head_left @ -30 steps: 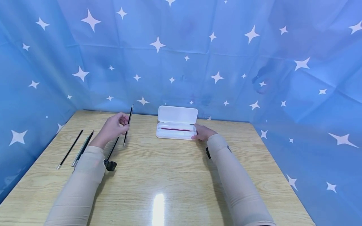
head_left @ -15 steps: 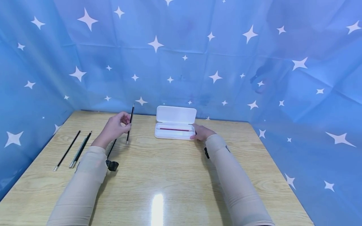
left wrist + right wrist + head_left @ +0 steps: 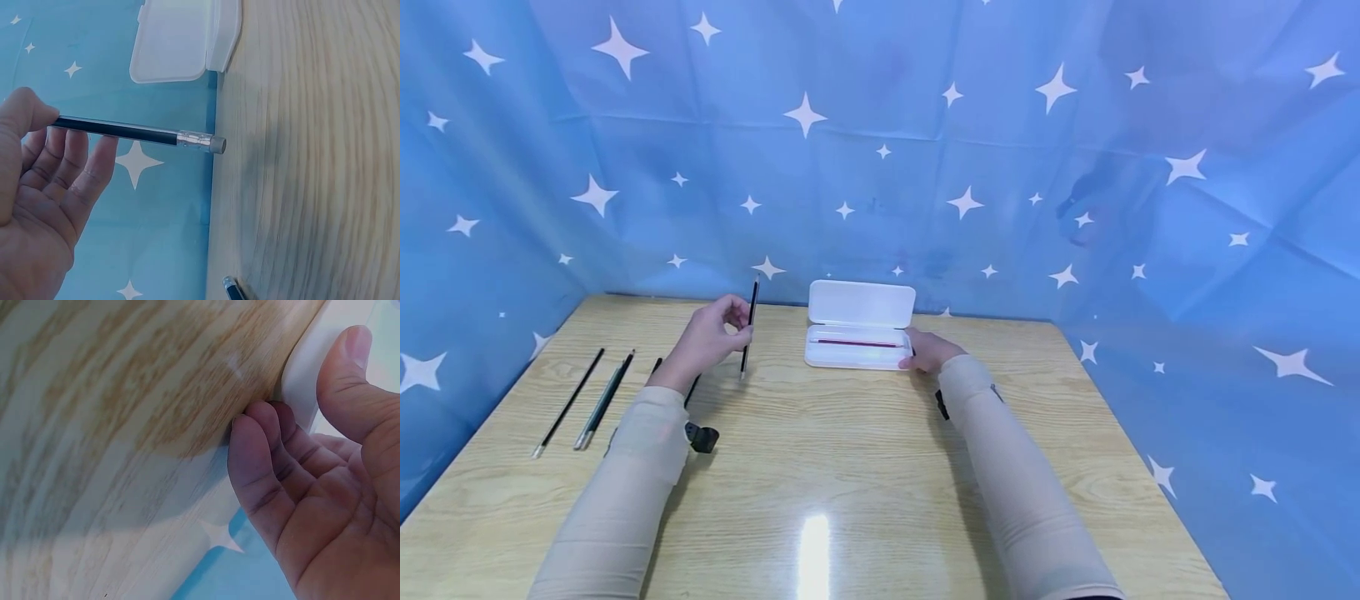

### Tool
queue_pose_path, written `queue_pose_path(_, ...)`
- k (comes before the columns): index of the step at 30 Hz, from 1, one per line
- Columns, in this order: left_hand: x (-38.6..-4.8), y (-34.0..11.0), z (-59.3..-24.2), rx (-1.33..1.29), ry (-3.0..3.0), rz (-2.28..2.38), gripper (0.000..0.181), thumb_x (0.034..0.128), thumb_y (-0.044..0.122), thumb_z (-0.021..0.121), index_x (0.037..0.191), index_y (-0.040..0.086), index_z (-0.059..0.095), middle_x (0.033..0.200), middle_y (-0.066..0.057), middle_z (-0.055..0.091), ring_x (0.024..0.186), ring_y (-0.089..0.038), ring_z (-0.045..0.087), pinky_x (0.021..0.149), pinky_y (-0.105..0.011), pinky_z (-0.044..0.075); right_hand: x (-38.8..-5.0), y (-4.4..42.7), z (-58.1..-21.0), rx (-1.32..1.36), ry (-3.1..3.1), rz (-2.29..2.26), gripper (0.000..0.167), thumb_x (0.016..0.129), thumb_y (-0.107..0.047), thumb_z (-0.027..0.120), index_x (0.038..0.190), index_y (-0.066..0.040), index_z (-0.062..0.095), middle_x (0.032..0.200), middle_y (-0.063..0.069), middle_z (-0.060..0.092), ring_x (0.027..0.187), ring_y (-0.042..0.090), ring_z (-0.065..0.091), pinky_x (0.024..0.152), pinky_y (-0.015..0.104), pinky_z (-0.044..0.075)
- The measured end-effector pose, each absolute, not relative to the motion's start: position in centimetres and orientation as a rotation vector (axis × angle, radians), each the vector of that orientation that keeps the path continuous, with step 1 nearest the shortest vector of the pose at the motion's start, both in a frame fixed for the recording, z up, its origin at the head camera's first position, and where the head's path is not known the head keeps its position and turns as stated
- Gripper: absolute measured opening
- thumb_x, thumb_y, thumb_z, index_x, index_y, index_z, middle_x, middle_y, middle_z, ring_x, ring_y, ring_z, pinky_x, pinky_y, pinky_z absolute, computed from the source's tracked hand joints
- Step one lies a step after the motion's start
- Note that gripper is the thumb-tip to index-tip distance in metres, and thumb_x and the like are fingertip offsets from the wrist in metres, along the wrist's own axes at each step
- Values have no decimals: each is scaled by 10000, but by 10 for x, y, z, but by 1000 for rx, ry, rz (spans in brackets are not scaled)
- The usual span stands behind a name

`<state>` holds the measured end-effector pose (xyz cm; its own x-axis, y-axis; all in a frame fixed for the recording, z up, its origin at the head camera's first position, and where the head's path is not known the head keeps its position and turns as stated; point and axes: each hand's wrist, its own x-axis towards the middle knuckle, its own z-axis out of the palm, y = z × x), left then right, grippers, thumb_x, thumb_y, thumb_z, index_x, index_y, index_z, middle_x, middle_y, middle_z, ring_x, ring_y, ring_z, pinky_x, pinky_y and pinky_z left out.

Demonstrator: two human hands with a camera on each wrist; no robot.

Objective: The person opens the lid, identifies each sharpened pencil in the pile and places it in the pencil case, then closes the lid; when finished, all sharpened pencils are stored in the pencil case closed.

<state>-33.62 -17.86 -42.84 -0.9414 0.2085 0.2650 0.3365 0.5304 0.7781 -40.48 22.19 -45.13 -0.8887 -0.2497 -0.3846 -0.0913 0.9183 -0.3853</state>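
Observation:
My left hand [image 3: 711,333] pinches a black pencil [image 3: 752,304] between thumb and fingers, left of the white pencil case [image 3: 850,358]. In the left wrist view the pencil [image 3: 125,129] points its metal band and grey eraser towards the table. The case lies with its lid [image 3: 861,302] raised, and a red pencil [image 3: 859,342] lies inside. At the case's right end my right hand [image 3: 934,350] holds on, thumb at the rim. The right wrist view shows its thumb [image 3: 350,381] over the white edge and its fingers curled beside the wall.
On the left of the wooden table [image 3: 880,467] lie a black pencil [image 3: 571,402] and a close pair of dark pencils [image 3: 604,402]. More dark pencil [image 3: 692,391] shows around my left wrist, partly hidden. A blue star-patterned curtain [image 3: 880,167] stands behind the table.
My left hand has moved a little to the right with the black pencil, towards the case. My right hand keeps its place at the case. The head view has shifted slightly.

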Motion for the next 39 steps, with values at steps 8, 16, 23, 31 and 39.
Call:
queue_pose_path(8, -336, -176, -431, -463, -2597, -1395, 171, 961, 80, 632, 1111, 35, 564, 1032, -118, 614, 974, -256, 585, 760, -357, 487, -402, 219, -447, -265, 2656, -460, 767, 997, -317, 651, 1597, -98, 227, 1571, 190, 391, 1449, 361, 363, 1170, 491, 317)
queue_pose_path(16, -338, -172, -433, -453, -2561, -1418, 156, 944, 69, 627, 1079, 44, 553, 1042, -119, 611, 992, -266, 579, 800, -400, 460, -406, 219, -450, -255, 2653, -459, 756, 986, -335, 642, 1592, -119, 246, 1546, 171, 422, 1401, 328, 419, 1073, 463, 387)
queue_pose_path(23, -343, -168, -438, -475, -2513, -1427, 146, 935, 76, 637, 1048, 60, 546, 1034, -108, 610, 987, -270, 583, 861, -438, 431, -412, 222, -455, -252, 2645, -451, 810, 985, -344, 637, 1622, -154, 175, 1569, 166, 396, 1427, 333, 392, 1079, 470, 382)
queue_pose_path(31, -344, -164, -440, -490, -2492, -1442, 141, 947, 80, 638, 1051, 50, 548, 1034, -110, 609, 1001, -271, 590, 864, -449, 439, -408, 221, -454, -213, 2650, -482, 796, 981, -336, 639, 1616, -148, 197, 1572, 154, 394, 1384, 309, 423, 1048, 457, 390)
queue_pose_path(39, -347, -159, -443, -480, -2479, -1455, 140, 951, 98, 636, 1048, 51, 548, 1029, -114, 616, 999, -264, 587, 857, -445, 428, -403, 219, -452, -191, 2666, -452, 846, 980, -357, 643, 1630, -137, 149, 1610, 167, 339, 1468, 343, 337, 1157, 485, 334)
